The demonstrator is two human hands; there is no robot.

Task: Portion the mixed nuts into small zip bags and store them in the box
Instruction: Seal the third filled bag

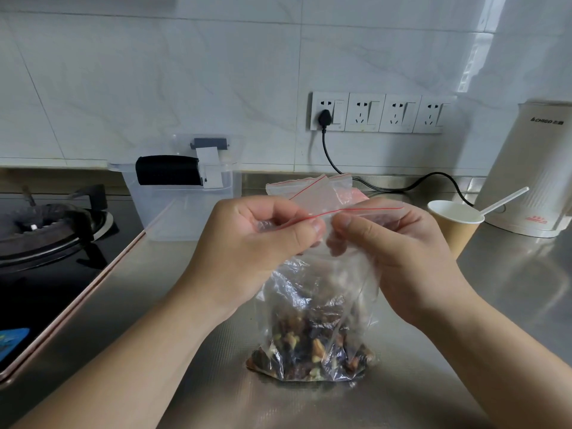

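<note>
Your left hand (263,233) and right hand (399,246) meet over the middle of the steel counter (510,292). The fingers (297,233) of each are curled and pinch the red-lined top of a small zip bag (328,270), thumbs nearly touching at the seal. The bag hangs upright, its bottom resting on the counter toward the near edge, with mixed nuts (312,351) filling its lower part. Behind your hands, spare zip bags (312,188) lie near the counter's back edge. The clear plastic box (182,209) stands open at the back left, beside the gas hob (52,230). At the back right a paper cup (453,224) holds a white spoon (504,199), just beside a cream kettle (532,171).
</note>
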